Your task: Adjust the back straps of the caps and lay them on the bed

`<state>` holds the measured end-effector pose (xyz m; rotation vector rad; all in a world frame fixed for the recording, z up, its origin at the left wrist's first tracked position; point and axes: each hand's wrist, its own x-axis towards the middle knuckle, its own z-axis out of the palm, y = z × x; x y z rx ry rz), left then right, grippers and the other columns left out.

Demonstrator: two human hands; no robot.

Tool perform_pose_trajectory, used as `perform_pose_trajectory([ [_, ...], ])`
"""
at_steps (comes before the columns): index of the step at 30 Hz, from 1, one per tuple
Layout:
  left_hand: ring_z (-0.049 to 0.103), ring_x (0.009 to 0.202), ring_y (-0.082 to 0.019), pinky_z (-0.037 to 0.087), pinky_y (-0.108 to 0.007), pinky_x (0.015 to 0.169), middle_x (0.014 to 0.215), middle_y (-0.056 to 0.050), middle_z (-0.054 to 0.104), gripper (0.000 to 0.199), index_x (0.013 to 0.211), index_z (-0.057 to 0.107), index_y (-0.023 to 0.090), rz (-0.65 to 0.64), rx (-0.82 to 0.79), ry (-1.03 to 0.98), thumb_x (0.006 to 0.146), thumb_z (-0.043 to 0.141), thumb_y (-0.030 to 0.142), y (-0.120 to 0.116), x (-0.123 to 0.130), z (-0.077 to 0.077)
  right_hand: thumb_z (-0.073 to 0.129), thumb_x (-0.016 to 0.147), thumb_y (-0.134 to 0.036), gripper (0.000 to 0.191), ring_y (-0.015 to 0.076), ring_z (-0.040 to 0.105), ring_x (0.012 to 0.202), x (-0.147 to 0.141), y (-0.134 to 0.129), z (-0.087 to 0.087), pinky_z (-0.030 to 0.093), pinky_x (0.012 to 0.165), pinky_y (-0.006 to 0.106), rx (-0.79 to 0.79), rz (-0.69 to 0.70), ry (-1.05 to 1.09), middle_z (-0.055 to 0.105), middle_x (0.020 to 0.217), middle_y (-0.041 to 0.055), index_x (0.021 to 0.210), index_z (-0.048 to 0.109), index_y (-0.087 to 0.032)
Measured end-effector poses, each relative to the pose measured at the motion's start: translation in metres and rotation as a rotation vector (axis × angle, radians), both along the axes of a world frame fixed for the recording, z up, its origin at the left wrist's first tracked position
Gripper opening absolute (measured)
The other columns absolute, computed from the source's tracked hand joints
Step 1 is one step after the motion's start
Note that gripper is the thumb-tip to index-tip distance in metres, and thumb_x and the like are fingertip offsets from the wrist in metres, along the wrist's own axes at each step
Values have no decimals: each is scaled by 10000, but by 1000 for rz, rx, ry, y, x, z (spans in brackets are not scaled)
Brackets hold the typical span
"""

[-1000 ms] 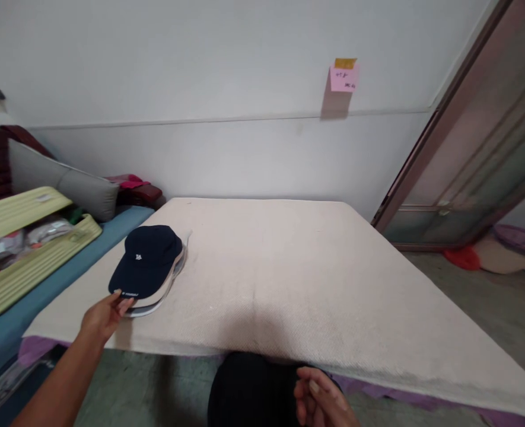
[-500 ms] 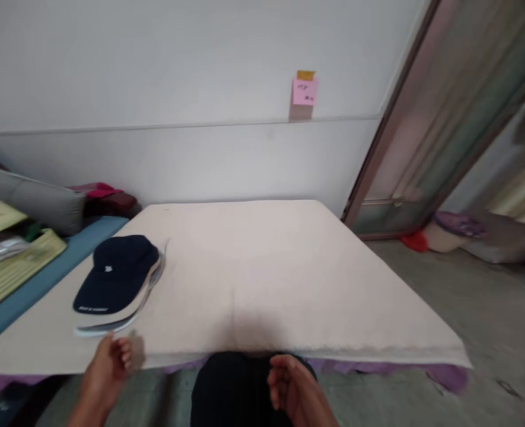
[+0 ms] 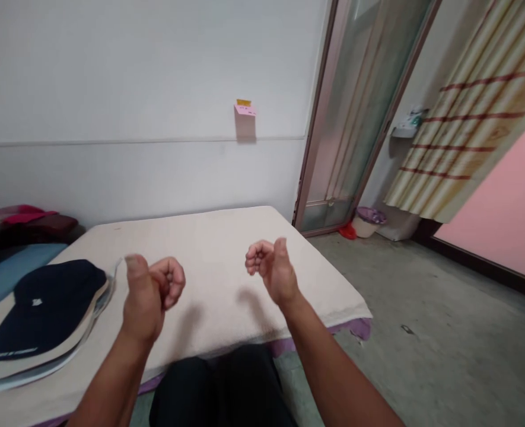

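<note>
My left hand (image 3: 149,293) is raised above the cloth-covered table (image 3: 218,249), thumb up and apart from its loosely curled fingers. Nothing is in it. Close to its left lies a stack of caps: a dark navy baseball cap (image 3: 51,302) with a small white emblem on top, and paler brims (image 3: 35,373) showing underneath. My right hand (image 3: 273,270) hovers over the right part of the cloth, empty, with thumb up and fingers bent inward toward the left hand. A gap separates the two hands, and neither touches the caps.
A pink note (image 3: 245,110) is taped to the white wall. Dark and pink fabric (image 3: 26,219) lies at the far left beside a blue surface (image 3: 22,261). On the right are a glass sliding door (image 3: 355,107), a bin (image 3: 368,224), a striped curtain (image 3: 471,130) and grey floor.
Both hands have risen from the table's near edge to above the cloth. The view has swung right, so the caps and note appear further left and more curtain shows.
</note>
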<state>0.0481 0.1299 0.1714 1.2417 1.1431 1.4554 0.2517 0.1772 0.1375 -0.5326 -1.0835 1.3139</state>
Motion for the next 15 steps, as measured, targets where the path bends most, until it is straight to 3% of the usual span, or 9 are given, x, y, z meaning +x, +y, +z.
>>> perform_pose_trajectory([
  [3, 188, 347, -76, 105, -229, 368, 365, 45, 303, 781, 468, 442, 212, -24, 45, 30, 677, 83, 874, 13, 8, 41, 300, 773, -811, 730, 74, 401, 426, 13, 13, 52, 297, 436, 210, 126, -77, -79, 441, 487, -30, 592, 559, -153],
  [6, 168, 338, -70, 80, -223, 352, 359, 53, 270, 763, 447, 396, 219, -28, 27, 22, 688, 70, 865, 19, 12, 60, 247, 754, -838, 754, 63, 359, 394, 23, 23, 79, 264, 410, 205, 119, -104, -138, 404, 462, -40, 561, 525, -164],
  [9, 159, 332, -63, 71, -215, 347, 354, 57, 267, 759, 443, 386, 217, -25, -2, 4, 687, 81, 868, 21, 12, 61, 243, 735, -854, 761, 59, 339, 377, 29, 28, 83, 251, 394, 205, 77, -92, -178, 390, 446, -43, 537, 508, -169],
  [15, 153, 332, -52, 73, -203, 348, 358, 66, 278, 750, 458, 383, 209, -50, -47, -31, 683, 113, 872, 20, 8, 50, 235, 756, -839, 765, 59, 334, 376, 30, 26, 73, 250, 390, 203, 65, -114, -201, 377, 437, -43, 533, 517, -164],
])
